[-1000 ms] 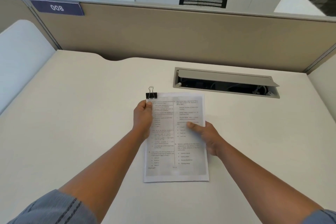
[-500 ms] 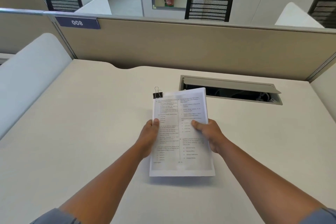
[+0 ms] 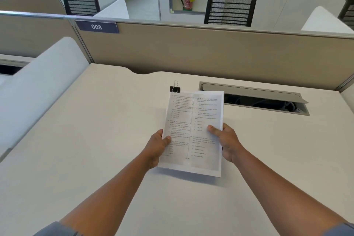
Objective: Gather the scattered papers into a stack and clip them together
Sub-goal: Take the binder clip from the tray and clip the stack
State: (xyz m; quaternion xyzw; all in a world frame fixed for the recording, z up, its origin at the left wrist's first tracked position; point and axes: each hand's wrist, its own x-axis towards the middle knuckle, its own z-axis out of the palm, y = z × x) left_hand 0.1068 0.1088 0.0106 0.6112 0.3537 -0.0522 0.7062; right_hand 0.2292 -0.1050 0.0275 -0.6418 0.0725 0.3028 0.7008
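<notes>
Papers, gathered into one stack, sit in both our grips above the counter. Our left hand closes on the stack's left edge, thumb curled over the printed face; our right hand closes on the right edge the same way. A black binder clip bites the far left corner. We cannot read the two columns of small print. A blue plate on the partition reads "008".
</notes>
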